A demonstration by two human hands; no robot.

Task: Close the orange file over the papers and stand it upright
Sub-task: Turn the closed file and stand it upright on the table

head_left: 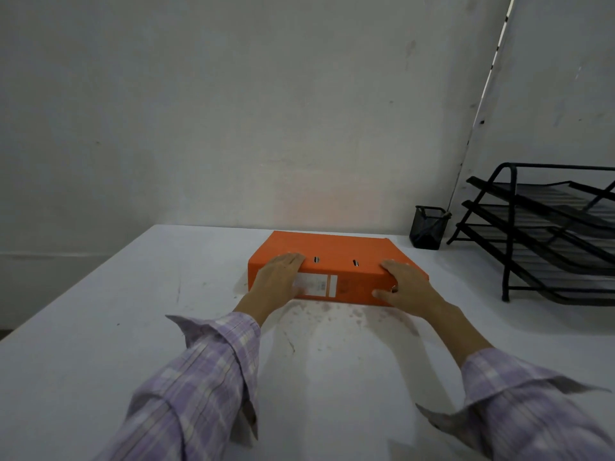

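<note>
While the file (336,261) lay flat and shut on the table (100,327), left of the black tray rack (539,234), the left hand (278,277) and right hand (404,284) gripped its two near corners, fingers on top.

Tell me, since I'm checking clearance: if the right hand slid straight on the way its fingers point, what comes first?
Only the file under the right hand; beyond it, probably the wall.
</note>
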